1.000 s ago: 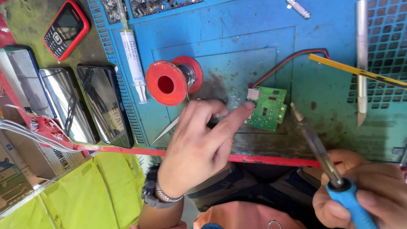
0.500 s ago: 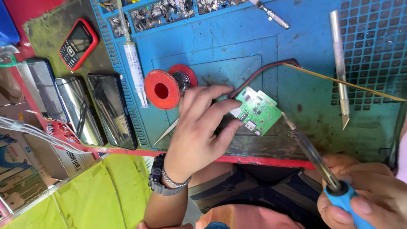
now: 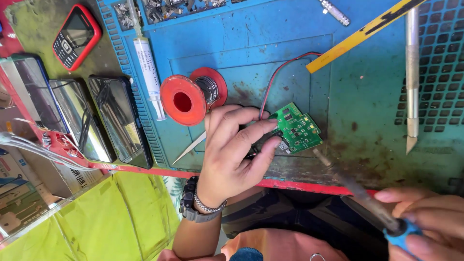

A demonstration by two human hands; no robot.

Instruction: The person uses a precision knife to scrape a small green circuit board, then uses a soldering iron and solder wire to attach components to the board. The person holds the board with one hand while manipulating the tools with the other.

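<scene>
My left hand (image 3: 232, 150) rests on the blue work mat (image 3: 367, 111), its fingertips pinching the near-left corner of a small green circuit board (image 3: 298, 129). A red and black wire pair (image 3: 280, 77) runs from the board up the mat. My right hand (image 3: 425, 217), at the bottom right, grips the blue handle of a soldering iron (image 3: 360, 195). The iron's tip sits just off the board's near-right edge.
A red solder spool (image 3: 186, 99) and a white syringe (image 3: 147, 72) lie left of the board. Three dark phones (image 3: 116, 121) and a red keypad phone (image 3: 76, 36) lie further left. A yellow strip (image 3: 357, 36), a metal craft knife (image 3: 412, 77) and tweezers (image 3: 191, 147) rest on the mat.
The board has turned and shifted slightly under my left fingers. The soldering iron tip has come closer to the board's near edge. The camera view has shifted.
</scene>
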